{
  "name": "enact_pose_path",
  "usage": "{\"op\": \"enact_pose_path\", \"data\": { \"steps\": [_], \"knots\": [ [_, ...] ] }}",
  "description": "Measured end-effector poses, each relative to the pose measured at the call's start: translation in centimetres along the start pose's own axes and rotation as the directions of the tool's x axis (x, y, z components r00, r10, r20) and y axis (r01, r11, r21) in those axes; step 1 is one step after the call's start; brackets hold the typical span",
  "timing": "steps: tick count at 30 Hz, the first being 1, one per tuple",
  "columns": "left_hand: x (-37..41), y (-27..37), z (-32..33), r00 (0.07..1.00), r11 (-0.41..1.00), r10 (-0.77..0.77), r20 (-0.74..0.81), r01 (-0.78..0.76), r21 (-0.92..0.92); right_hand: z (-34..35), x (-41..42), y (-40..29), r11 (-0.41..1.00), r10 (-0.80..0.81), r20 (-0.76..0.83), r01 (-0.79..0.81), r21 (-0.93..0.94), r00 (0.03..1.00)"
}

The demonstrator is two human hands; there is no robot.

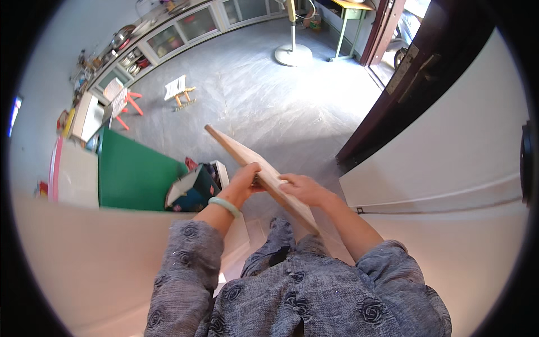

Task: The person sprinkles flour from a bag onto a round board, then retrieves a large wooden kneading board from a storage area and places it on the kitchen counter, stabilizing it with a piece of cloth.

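A flat light-wood board (240, 151) slants across the view in front of my body, tilted almost on edge. My left hand (244, 183) grips its near long edge around the middle, with a pale green bangle on that wrist. On the board's broad face rests my right hand (305, 189), its fingers bent at the surface; whether they reach around an edge is hidden. The board's lower end comes close to my trouser leg, and its far end points up and left over the grey floor (252, 92).
A dark door (404, 92) stands ajar at right. To the left are a green-sided cabinet (130, 172) and a dark box (193, 189). Farther off are a small wooden stool (179, 92), a red-legged chair (126, 103), a white round fan base (293, 54) and a desk (351, 17).
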State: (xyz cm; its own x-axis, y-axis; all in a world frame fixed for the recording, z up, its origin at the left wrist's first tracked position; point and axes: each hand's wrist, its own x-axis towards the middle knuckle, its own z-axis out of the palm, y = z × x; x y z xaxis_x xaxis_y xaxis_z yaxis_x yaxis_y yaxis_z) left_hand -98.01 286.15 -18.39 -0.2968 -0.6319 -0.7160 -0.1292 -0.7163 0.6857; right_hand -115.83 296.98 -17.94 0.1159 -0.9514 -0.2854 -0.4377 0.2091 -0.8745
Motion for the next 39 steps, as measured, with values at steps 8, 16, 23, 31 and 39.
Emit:
{"op": "enact_pose_path", "data": {
  "steps": [8, 16, 23, 31, 39],
  "knots": [
    [5.9, 21.4, -3.2, 0.999, 0.988, -0.026, -0.038, 0.032, 0.152, -4.5, 9.8, 17.2, 0.355, 0.705, 0.127, -0.502, 0.788, 0.698],
    [4.3, 40.3, -3.6, 0.956, 0.963, 0.141, -0.257, -0.072, 0.261, -3.6, 31.2, 15.9, -0.156, 0.594, 0.483, -0.497, 0.853, 0.643],
    [1.1, 49.8, -4.3, 0.962, 0.972, 0.078, -0.261, -0.014, 0.236, -5.7, 50.7, 14.1, -0.258, 0.538, 0.281, -0.163, 0.952, 0.795],
    [15.1, 55.4, -12.8, 0.946, 0.969, 0.243, -0.213, -0.226, 0.099, -24.8, 73.6, 10.0, 0.162, 0.769, -0.145, 0.029, 0.986, 0.622],
    [26.4, 67.1, -19.7, 0.852, 0.873, 0.388, -0.352, -0.462, -0.156, -32.1, 94.3, 3.2, 0.134, 0.831, -0.075, -0.067, 0.989, 0.551]
  ]
}}
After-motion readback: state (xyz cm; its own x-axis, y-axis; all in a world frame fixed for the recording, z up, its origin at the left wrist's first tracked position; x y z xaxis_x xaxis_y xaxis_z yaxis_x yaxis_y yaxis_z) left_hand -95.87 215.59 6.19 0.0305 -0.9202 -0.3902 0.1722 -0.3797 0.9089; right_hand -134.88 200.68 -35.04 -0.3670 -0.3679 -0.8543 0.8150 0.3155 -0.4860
